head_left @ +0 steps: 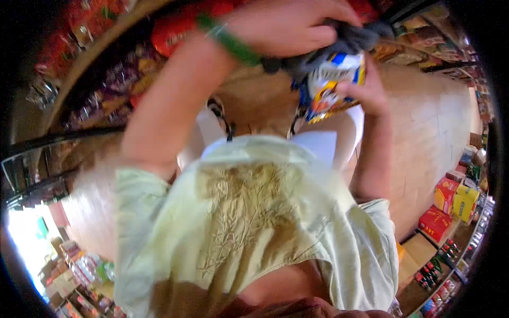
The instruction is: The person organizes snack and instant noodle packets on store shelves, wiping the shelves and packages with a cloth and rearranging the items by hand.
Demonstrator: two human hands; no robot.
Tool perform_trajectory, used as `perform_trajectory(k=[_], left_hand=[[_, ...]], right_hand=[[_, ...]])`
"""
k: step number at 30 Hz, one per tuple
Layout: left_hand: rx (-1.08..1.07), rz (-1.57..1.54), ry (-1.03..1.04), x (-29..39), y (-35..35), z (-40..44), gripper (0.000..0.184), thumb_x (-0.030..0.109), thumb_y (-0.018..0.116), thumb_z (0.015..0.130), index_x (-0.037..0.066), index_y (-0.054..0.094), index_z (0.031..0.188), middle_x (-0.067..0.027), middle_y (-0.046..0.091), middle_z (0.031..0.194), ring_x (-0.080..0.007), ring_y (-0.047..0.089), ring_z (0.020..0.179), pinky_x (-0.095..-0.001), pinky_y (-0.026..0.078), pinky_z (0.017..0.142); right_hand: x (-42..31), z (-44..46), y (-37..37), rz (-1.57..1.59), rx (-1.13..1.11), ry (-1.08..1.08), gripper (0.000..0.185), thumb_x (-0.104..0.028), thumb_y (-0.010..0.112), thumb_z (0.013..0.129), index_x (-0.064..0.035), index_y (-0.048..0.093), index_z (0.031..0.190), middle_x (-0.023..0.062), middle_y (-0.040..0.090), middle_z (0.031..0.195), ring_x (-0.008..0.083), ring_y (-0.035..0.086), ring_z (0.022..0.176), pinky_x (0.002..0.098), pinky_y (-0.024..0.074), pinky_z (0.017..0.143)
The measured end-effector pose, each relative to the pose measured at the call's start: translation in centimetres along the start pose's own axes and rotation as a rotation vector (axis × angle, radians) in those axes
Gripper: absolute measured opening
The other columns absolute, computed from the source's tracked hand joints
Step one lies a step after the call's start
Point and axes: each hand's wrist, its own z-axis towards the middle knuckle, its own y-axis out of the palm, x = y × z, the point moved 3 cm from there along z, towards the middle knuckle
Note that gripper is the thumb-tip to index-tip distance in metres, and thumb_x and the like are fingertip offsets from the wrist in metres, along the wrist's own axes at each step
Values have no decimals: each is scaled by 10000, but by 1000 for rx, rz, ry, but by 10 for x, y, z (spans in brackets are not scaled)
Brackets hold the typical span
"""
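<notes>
My left hand (302, 29), blurred by motion and with a green band (233, 42) on its wrist, reaches across the top of the head view. Its fingers are closed on a dark grey cloth (350, 43), bunched up against the top of a snack packet. The snack packet (326, 85) is white, blue and yellow with a cartoon-like print. From the right side, my right hand (368, 93) grips it, thumb across the front. The cloth covers part of the packet's upper edge.
Shelves of packaged snacks (108, 87) stand close at the upper left. More packets (424, 40) fill the shelf at the upper right. Red and yellow cartons (448, 199) and bottles (432, 273) line the right side. Brown floor tiles (419, 132) lie between.
</notes>
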Motion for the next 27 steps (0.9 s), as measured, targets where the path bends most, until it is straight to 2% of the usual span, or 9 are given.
perform_trajectory(k=[7, 9, 11, 13, 15, 18, 20, 24, 27], left_hand=[[-390, 67, -86, 14, -3, 30, 318, 30, 485, 723, -42, 564, 1022, -229, 589, 962, -338, 572, 885, -399, 457, 765], [-234, -87, 10, -10, 9, 15, 341, 27, 482, 717, -42, 548, 1044, -232, 583, 975, -313, 572, 907, -381, 452, 788], [-301, 107, -71, -43, 30, -13, 431, 1, 504, 744, -23, 511, 1174, -171, 552, 1143, -297, 523, 1074, -363, 401, 960], [-364, 378, -198, -52, 39, -38, 338, 21, 514, 724, 1, 562, 1058, -187, 555, 1090, -334, 515, 1062, -404, 392, 957], [-227, 291, -165, -82, 47, -62, 363, -12, 510, 708, 12, 570, 1065, -190, 527, 1198, -350, 498, 1111, -399, 386, 969], [-108, 295, -355, -73, 18, -67, 322, 97, 543, 750, 62, 591, 1066, -130, 602, 1052, -289, 580, 963, -361, 460, 827], [244, 55, -517, -65, -8, -66, 337, 93, 548, 760, 51, 587, 1092, -114, 623, 1029, -227, 594, 954, -319, 452, 833], [439, -176, -277, -5, -25, -39, 335, 46, 525, 766, 20, 580, 1095, -116, 620, 1031, -209, 584, 972, -305, 444, 862], [203, 92, 27, 23, -2, -17, 434, -26, 531, 720, 75, 576, 1140, -124, 531, 1218, -252, 487, 1149, -370, 372, 986]], right_hand=[[-2, -36, -56, 86, 176, 39, 864, -126, 764, 516, -3, 375, 1278, 117, 560, 1122, 224, 567, 999, 343, 441, 903], [3, -46, -66, 128, 181, 48, 873, -133, 759, 517, -2, 366, 1285, 121, 556, 1132, 235, 564, 1012, 350, 436, 913], [7, -57, -71, 216, 213, 18, 878, -166, 753, 526, -3, 360, 1295, 121, 557, 1143, 250, 562, 1033, 365, 431, 925], [22, -70, -79, 418, 251, -76, 814, -195, 747, 568, -7, 389, 1275, 112, 553, 1162, 242, 555, 1050, 366, 438, 927], [21, -71, -85, 443, 273, -98, 806, -166, 752, 572, -11, 389, 1274, 109, 553, 1162, 239, 552, 1055, 365, 433, 932], [-1, -57, -52, 203, 339, -39, 912, -75, 799, 531, 12, 325, 1305, 113, 518, 1186, 221, 517, 1080, 344, 400, 951], [-8, -49, -38, 32, 352, -46, 966, -121, 828, 525, 19, 294, 1317, 124, 494, 1205, 216, 494, 1096, 337, 392, 950], [-18, -34, -11, -162, 329, -51, 965, -203, 835, 534, 26, 299, 1303, 140, 510, 1169, 214, 497, 1079, 327, 395, 934], [-25, -26, 5, -223, 331, -159, 893, -197, 819, 542, 0, 337, 1268, 131, 531, 1115, 200, 519, 1032, 331, 408, 917]])
